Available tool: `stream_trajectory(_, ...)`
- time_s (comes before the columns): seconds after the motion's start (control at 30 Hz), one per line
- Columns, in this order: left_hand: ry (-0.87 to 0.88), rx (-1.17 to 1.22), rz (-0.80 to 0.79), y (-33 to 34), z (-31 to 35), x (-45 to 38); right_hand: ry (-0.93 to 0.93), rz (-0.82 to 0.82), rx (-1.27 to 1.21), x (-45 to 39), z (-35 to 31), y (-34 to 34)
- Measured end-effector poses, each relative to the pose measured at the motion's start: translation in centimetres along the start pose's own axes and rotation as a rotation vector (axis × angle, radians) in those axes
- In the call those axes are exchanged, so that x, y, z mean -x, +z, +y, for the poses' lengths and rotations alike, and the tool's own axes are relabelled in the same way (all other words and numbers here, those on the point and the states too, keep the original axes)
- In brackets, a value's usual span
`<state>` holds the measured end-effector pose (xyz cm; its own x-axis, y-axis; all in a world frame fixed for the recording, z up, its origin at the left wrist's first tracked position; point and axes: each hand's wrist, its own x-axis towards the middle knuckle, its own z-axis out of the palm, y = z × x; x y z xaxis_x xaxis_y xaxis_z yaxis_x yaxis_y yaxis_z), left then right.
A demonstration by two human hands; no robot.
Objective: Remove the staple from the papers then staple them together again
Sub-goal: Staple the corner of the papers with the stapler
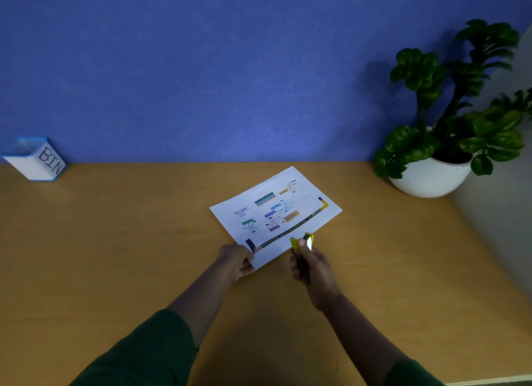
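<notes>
1. A white sheaf of printed papers (275,213), bearing a coloured chart and a dark band of yellow lettering along one long edge, lies turned at an angle on the tan wooden table (115,256), which serves as the landmark here.
2. The papers sit toward the middle of the table, nearer its far edge than the person's body.
3. The left hand (236,261) holds the near corner of the papers, its fingers curled around the edge of the sheets with the thumb on top.
4. The right hand (312,267) is raised just above the table beside the papers' near long edge, its fingers wrapped tightly around a small yellow-and-black tool with a shiny metal face (305,240).
5. Whether that tool is a stapler or a staple remover I cannot tell; its yellow tip lies at or just over the paper's edge.
6. No staple can be made out at this size.
7. Both forearms come out of dark green sleeves (149,354).
8. At the table's far left corner, against the blue wall (201,69), stands a white box with a blue rim marked "BIN" (36,160).
9. At the table's far right sits a leafy green plant in a round white pot (431,175).
</notes>
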<state>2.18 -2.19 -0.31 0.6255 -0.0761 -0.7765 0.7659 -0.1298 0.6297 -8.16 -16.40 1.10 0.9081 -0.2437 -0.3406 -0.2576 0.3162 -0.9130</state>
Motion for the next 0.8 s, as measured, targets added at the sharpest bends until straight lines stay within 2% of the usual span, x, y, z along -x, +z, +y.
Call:
stream_trajectory(0.2,0.051,-0.008,-0.021,-0.2,0.1,-0.1,0.166,0.118,-0.061,-0.2,1.0,-2.0)
stream_trajectory(0.5,0.065,-0.076,0.011,-0.2,-0.6,-0.3,0.095,0.124,0.01,0.2,0.7,-1.5)
stream_trajectory(0.8,0.112,-0.057,0.007,-0.1,-0.1,0.0,0.159,0.165,-0.045,0.1,1.1,-1.2)
